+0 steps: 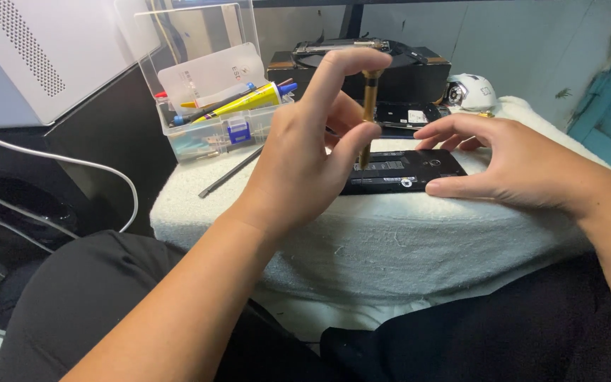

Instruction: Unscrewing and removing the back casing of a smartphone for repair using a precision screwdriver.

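- Left hand (305, 152) pinches a slim brass-coloured precision screwdriver (368, 106) upright: index fingertip on its top cap, thumb against the shaft, tip down on the opened black phone body (408, 172).
- Right hand (510, 159) lies half open, fingers spread, steadying the phone's right end and gripping nothing.
- Phone rests on a white towel-covered tabletop (362, 240), between both hands.
- Driver looks light and stiff, probably slippery; best held at the cap and shaft. Phone innards seem fragile, so edges only.
- Clear plastic tool box (210, 106) sits beyond the left hand.

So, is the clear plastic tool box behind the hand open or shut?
Open: the clear plastic tool box has its lid raised upright, and the yellow tube inside lies exposed.
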